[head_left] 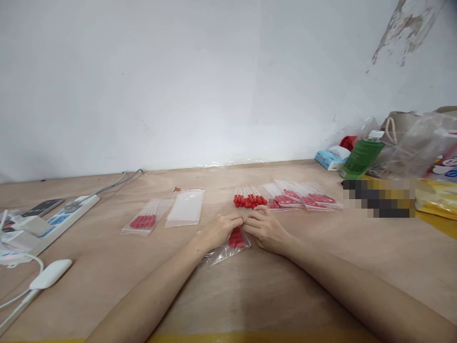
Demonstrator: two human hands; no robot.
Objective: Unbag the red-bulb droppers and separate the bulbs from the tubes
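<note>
While the left hand (222, 229) pinches a clear bag (225, 254), the right hand (267, 230) grips it alongside. Loose red-tipped sticks (248, 200) lie just beyond both hands.

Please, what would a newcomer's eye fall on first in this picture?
Probably the bunch of red-tipped sticks at the middle of the table. Just nearer, the left hand and right hand are close together over a clear bag with red tips showing. At the right, the green bottle stands out beside a blue pack.
</note>
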